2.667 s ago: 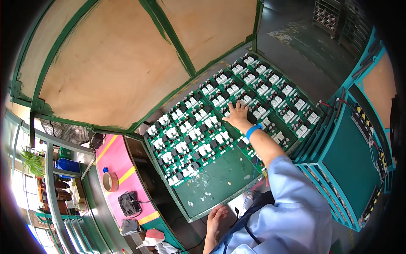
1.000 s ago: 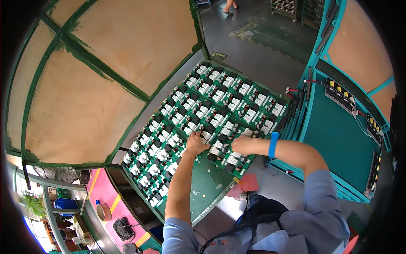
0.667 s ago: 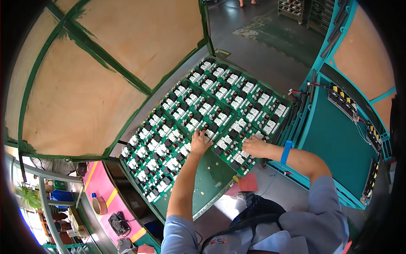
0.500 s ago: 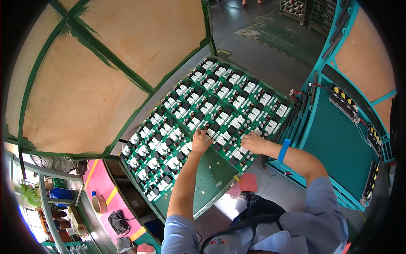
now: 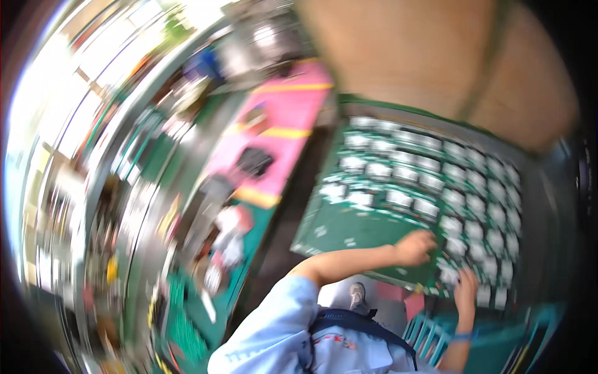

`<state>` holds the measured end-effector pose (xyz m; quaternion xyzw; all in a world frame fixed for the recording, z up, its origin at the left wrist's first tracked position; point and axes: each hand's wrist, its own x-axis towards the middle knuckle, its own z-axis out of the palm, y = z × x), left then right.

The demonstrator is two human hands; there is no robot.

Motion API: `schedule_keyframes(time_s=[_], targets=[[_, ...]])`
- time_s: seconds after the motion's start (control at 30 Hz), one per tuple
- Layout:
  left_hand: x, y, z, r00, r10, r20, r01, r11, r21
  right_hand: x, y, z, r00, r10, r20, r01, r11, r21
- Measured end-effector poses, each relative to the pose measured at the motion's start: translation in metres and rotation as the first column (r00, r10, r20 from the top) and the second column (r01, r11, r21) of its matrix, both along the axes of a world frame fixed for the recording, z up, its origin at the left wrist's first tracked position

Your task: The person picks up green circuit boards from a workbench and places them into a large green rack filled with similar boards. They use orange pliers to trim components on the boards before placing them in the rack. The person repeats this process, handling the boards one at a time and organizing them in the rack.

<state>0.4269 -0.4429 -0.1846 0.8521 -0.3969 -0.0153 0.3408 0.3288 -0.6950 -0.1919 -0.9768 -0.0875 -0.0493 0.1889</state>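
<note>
Rows of green circuit boards with white and dark parts lie on a green tabletop. My left hand is over the tabletop, beside the edge of the boards. Motion smears its fingers, so I cannot see whether it holds anything. At the near end of the boards is my right hand, with its fingers over or against the white parts. Blur hides whether they grip anything. A blue band circles my right wrist.
Left of the boards runs a pink bench with yellow stripes, bearing a black item and a round brown container. A large tan panel stands beyond the boards. Teal slatted racking is at the lower right.
My view has swung left, bringing the pink bench farther into sight and shifting the boards rightward. My left hand has moved off the boards to beside them; my right stays near their closest edge.
</note>
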Motion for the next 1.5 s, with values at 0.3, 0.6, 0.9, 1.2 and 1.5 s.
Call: schedule_keyframes(time_s=[0.3,0.6,0.9,1.2,1.5], targets=[[-0.166,0.205,0.049,0.741,0.668,-0.066,-0.659,0.705,-0.26,-0.023,0.237,0.065,0.715,0.694,-0.083,-0.478,0.571,0.667],[-0.495,0.379,0.057,-0.51,0.837,0.197,-0.86,-0.489,-0.147,-0.092,0.376,0.08,-0.052,0.998,0.047,-0.861,-0.069,0.504],[-0.75,0.486,-0.031,-0.916,0.226,-0.333,-0.292,-0.942,0.165,-0.198,0.44,0.081,-0.346,0.936,-0.07,-0.846,-0.278,0.454],[-0.74,0.469,0.006,-0.466,0.287,-0.837,-0.644,-0.759,0.098,-0.266,0.472,0.078,-0.257,0.908,-0.332,-0.857,-0.055,0.512],[-0.727,0.444,-0.008,-0.039,0.321,-0.946,-0.498,-0.827,-0.26,-0.308,0.505,0.084,-0.324,0.91,-0.261,-0.817,-0.129,0.562]])
